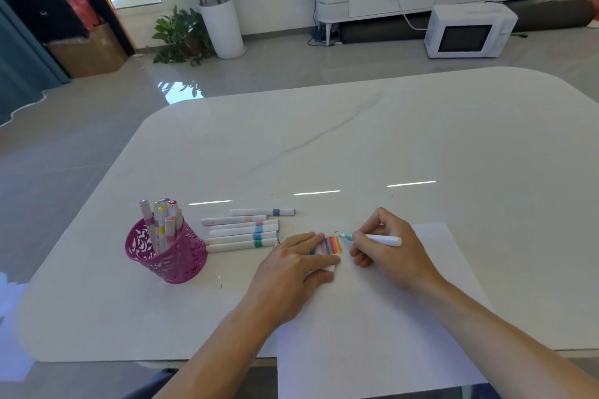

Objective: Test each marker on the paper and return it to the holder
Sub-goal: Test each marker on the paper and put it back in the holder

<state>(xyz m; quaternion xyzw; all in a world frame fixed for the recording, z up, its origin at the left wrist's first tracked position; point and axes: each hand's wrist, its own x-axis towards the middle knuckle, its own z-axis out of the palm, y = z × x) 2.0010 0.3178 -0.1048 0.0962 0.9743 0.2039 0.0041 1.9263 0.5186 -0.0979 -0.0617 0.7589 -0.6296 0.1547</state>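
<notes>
Paper (372, 334) | left fingers (308, 238) flat on it | right fingers (363, 232) pinch marker (384, 240) (print illegible)

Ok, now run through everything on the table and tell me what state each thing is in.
Pink cut-out metal holder: upright, several markers standing inside.
Six white loose markers: lying side by side on table.
White teal-tipped marker: uncapped, tip at paper.
White paper sheet: flat, striped with colour tests.
Left hand: pressing flat on paper.
Right hand: gripping teal-tipped marker.
</notes>
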